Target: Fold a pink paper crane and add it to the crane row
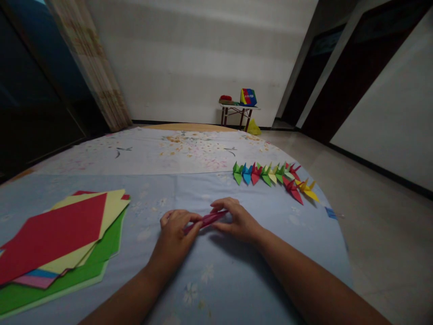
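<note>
Near the middle of the round surface [250,289], spread with a pale blue and white flowered cloth, a narrow folded strip of dark pink paper [210,219] is held between the person's two hands, slanting up toward the right. The left hand [179,225] grasps its nearer left end, thumb and fingers pinched together with the back of the hand turned upward. The right hand [237,220] grasps the other end, its fingers curved over the far side and its thumb on the near side. To the left, well apart from the hands, lies a loose, fanned stack of square coloured paper sheets [64,234], with a red sheet on top and pale yellow, blue, pink and green ones showing beneath. Beyond the right hand, near the right edge of the surface, stands a close row of small folded paper cranes [266,175] in green, blue, red and pale yellow. Just nearer than the row's right end are a red paper crane [293,190] and a yellow paper crane [307,190], side by side.
</note>
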`<state>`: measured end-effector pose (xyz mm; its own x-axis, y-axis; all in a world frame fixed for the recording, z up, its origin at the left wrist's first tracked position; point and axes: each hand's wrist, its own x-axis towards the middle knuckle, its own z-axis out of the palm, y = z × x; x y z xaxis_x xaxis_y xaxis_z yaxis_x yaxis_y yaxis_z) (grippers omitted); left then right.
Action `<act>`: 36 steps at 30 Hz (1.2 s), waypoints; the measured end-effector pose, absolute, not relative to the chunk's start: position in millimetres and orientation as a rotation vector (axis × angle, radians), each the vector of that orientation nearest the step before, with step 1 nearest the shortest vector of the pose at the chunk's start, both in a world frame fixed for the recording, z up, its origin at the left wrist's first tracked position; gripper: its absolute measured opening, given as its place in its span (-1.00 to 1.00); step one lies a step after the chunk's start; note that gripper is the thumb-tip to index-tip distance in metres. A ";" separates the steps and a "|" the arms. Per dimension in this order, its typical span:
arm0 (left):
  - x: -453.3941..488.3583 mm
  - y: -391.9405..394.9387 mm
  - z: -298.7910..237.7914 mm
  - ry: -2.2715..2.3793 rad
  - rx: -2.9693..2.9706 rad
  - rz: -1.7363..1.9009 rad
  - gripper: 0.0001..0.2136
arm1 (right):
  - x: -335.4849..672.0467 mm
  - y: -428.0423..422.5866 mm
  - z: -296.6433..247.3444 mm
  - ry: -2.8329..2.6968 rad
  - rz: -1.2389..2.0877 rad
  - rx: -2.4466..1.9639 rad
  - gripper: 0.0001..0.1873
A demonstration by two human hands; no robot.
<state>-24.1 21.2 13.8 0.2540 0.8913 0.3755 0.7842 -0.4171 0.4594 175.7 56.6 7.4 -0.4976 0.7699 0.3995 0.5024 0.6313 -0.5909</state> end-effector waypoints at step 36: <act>-29.7 8.8 8.3 1.323 2.672 0.564 -0.80 | 178.6 47.8 3.6 -2.523 0.296 -1.054 -0.78</act>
<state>-29.7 8.8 8.3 0.5522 0.7854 0.2797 0.7458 -0.6153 0.2553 178.6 47.8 3.6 -0.6415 0.7176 0.2710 0.6355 0.6951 -0.3361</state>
